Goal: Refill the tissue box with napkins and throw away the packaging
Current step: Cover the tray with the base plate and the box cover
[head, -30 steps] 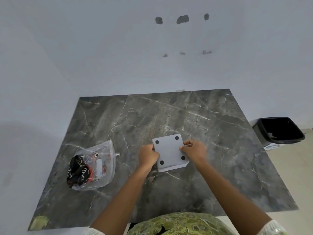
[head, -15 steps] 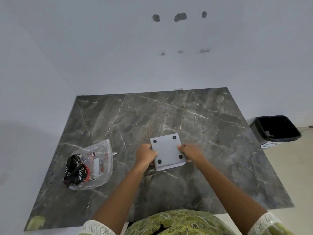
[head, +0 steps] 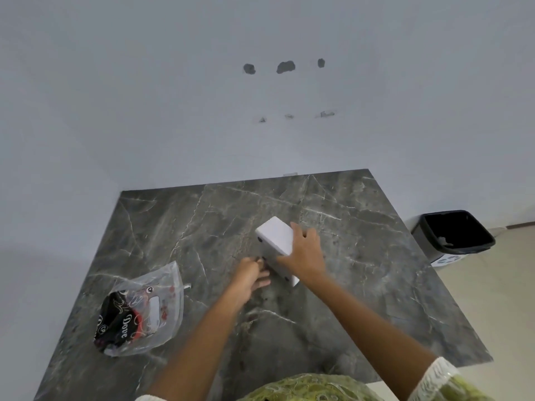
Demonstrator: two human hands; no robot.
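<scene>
A clear plastic packaging bag (head: 142, 309) lies on the dark marble counter (head: 362, 285), well left of both hands. The left hand (head: 252, 277) touches the tilted white tissue box (head: 276, 241) with loose fingers; its grip is unclear. The right hand (head: 305, 251) grips the box's near side. A black bin (head: 454, 233) stands far right.

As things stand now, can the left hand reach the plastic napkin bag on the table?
Probably yes. The left hand is at the white box's underside, and only bare table lies between it and the napkin bag.
</scene>
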